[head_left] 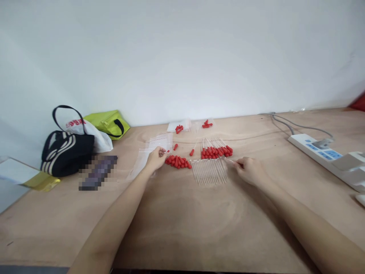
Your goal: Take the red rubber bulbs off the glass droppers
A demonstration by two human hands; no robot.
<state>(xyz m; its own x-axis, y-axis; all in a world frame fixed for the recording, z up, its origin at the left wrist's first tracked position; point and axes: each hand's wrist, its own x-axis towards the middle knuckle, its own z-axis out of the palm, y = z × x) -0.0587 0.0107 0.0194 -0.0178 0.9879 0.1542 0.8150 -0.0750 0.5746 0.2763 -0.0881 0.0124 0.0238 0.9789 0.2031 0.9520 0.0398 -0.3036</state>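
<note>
My left hand [156, 158] is closed in a pinch, with a bit of red rubber bulb [168, 151] showing at its fingertips. Just beside it lies a pile of red rubber bulbs [178, 161]. My right hand [249, 170] pinches a thin clear glass tube [229, 160] that points to the left. Between the hands a row of bare glass tubes [210, 172] lies side by side. Behind that row are several droppers [216, 151], glass tubes with red bulbs on their near ends. One dropper [192, 152] lies apart, and a single bulb [175, 146] rests farther back.
Clear plastic bags [151, 146] lie left of the bulbs; two bagged groups of red bulbs [179, 128] sit near the wall. A black bag [68, 150], a green bag [111, 121] and a blurred dark object [99, 173] are leftward. A power strip [322, 154] stands right.
</note>
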